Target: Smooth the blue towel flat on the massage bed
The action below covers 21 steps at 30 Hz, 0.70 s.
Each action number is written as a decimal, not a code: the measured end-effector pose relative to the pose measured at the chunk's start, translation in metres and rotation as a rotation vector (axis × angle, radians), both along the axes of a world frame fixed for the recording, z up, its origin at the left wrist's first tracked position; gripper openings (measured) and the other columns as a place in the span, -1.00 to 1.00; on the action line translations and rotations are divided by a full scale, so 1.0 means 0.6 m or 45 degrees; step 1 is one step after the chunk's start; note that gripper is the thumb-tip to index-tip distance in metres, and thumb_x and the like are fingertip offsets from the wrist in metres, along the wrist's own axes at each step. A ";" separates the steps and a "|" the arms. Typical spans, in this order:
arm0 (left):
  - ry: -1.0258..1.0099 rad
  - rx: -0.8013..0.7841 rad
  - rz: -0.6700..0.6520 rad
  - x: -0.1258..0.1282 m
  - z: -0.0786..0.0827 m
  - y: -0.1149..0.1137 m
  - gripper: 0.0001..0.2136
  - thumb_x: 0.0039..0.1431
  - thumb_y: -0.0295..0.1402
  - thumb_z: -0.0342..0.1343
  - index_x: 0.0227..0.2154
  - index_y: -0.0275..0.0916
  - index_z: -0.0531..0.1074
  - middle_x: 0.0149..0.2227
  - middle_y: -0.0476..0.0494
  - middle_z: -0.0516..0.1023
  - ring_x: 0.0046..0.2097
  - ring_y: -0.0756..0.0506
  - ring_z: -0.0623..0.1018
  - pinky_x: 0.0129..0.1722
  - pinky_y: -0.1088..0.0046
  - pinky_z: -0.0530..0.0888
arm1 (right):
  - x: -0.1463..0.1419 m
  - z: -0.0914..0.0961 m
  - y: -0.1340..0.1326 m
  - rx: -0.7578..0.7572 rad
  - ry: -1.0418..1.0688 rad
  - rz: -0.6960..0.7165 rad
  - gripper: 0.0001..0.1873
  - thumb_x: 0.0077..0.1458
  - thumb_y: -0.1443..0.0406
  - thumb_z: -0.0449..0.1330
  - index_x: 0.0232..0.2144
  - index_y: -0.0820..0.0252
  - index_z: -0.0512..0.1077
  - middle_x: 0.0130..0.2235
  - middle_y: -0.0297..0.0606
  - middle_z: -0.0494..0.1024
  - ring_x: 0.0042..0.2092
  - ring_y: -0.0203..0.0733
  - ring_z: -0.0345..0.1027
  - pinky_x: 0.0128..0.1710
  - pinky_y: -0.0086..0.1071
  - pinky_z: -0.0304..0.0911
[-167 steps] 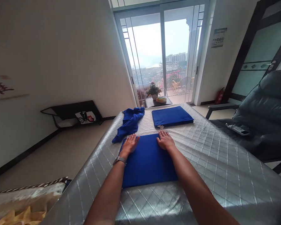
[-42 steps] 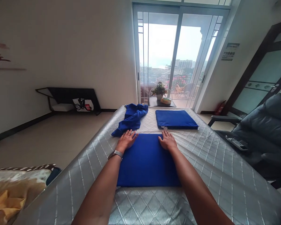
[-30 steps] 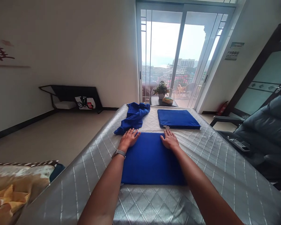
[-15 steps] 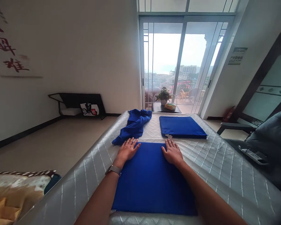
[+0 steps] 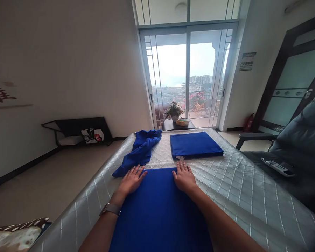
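A flat blue cloth [image 5: 160,206] lies spread on the silver quilted mattress [image 5: 233,189] right in front of me. My left hand [image 5: 131,180] rests palm down on its far left corner, fingers stretched out. On the far right corner, my right hand [image 5: 185,176] lies flat with its fingers extended. Beyond the left hand is a crumpled blue cloth [image 5: 141,148]. A neatly folded stack of blue cloth [image 5: 196,144], with a white tag at its near edge, sits past the right hand. The near edge of the flat cloth runs out of view.
A dark armchair [image 5: 291,140] stands at the right, with a white device [image 5: 279,168] on its seat. Past the mattress, a small table [image 5: 168,125] bears a potted plant [image 5: 174,111] before sliding glass doors. A black folded frame [image 5: 78,129] leans by the left wall.
The view has tilted up and swung slightly right, so the things appear lower and further left. Both hands stay flat on the cloth's far corners.
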<state>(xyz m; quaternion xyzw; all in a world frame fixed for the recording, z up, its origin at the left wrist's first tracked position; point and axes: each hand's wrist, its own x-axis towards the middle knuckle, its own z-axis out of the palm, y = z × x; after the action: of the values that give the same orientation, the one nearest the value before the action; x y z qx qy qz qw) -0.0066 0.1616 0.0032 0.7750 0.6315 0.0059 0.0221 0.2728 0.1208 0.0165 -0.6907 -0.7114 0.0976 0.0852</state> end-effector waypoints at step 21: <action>-0.488 0.214 -0.480 0.281 -0.010 -0.032 -0.49 0.46 -0.14 -0.33 0.30 -0.19 0.25 0.33 -0.19 0.29 0.36 -0.11 0.25 0.33 0.21 0.26 | -0.001 -0.022 -0.011 0.089 0.014 0.148 -0.30 0.30 0.23 -0.15 0.41 0.42 -0.07 0.43 -0.02 -0.14 0.45 -0.03 -0.34 0.41 -0.11 -0.41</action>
<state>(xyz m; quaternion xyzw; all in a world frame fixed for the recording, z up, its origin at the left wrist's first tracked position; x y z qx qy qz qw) 0.1619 0.1422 -0.0026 0.8627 0.4577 0.2005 0.0777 0.2722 0.1143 0.0035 -0.6444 -0.7528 0.0813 0.1072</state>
